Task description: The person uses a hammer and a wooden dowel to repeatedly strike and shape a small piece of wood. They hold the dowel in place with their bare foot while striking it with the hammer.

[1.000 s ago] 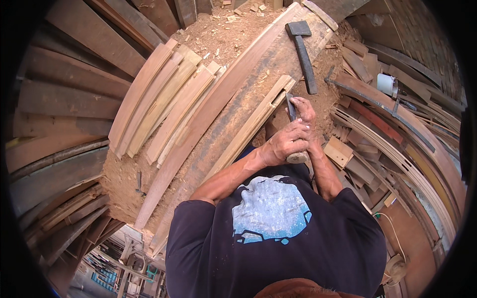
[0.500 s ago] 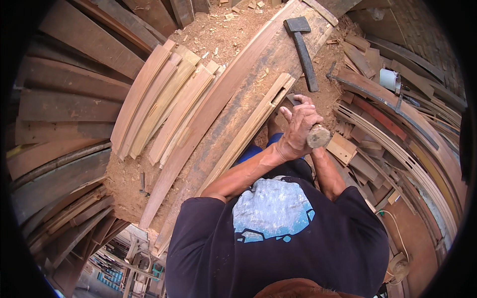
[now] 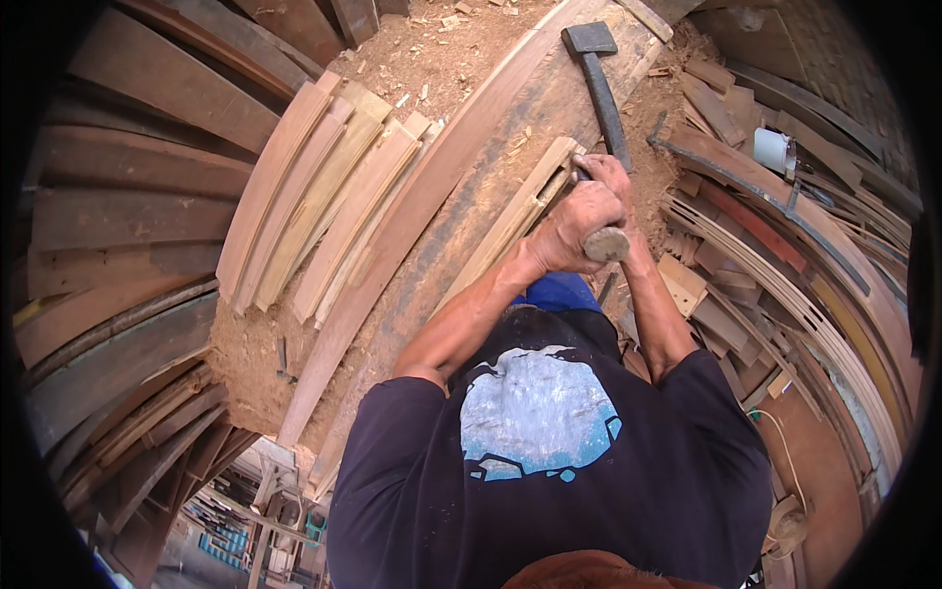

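My left hand (image 3: pixel 579 218) is closed round the handle of a chisel (image 3: pixel 605 244), whose round wooden butt end faces up. In front of it, my right hand (image 3: pixel 610 177) is wrapped round the lower part of the chisel. The chisel's tip is mostly hidden by my fingers, at the slotted end of a pale wooden strip (image 3: pixel 510 232). This strip has long slots cut into it and lies along a thick plank bench (image 3: pixel 412 265). Just beyond my right hand, a hammer (image 3: pixel 601 93) with a dark block head lies on the bench.
Several cut boards (image 3: pixel 329 206) lie side by side left of the bench, on shavings. Dark planks (image 3: pixel 147 177) are stacked at far left. A long clamp bar (image 3: pixel 814 221), a white cylinder (image 3: pixel 772 149) and piled offcuts (image 3: pixel 721 118) stand at right.
Both hands have moved slightly left and lower over the slotted strip's end. The right hand, mostly hidden before, now shows in front of the left, and the chisel handle has shifted left.
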`<state>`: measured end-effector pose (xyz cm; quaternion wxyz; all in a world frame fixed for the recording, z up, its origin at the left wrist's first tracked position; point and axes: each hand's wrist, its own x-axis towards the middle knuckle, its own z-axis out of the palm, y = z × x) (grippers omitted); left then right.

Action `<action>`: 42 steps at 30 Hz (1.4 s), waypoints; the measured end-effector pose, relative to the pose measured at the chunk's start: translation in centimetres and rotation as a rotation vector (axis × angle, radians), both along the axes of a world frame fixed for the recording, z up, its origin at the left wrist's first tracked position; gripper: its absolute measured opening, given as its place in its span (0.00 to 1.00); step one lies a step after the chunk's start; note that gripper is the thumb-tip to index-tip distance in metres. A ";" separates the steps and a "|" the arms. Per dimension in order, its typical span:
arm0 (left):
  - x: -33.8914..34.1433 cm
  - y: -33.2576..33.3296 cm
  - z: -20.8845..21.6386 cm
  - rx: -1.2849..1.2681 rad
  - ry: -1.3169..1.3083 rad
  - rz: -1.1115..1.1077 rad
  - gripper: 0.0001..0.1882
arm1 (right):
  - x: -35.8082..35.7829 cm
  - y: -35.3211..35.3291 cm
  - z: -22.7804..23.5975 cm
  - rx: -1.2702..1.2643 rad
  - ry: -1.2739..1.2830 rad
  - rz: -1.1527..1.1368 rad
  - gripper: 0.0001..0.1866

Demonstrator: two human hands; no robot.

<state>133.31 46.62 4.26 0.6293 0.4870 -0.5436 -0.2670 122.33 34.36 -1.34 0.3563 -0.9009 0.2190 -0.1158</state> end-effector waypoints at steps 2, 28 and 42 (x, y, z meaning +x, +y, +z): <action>0.3 0.9 -1.0 0.025 0.014 -0.009 0.22 | -0.1 2.6 -1.4 0.339 0.045 -0.188 0.15; 1.0 1.4 1.4 0.096 0.041 0.039 0.23 | 1.4 3.1 -0.5 -0.066 0.156 -0.153 0.13; -1.2 9.6 5.0 0.425 -0.195 0.124 0.16 | -5.9 6.3 1.2 0.089 0.173 -0.243 0.21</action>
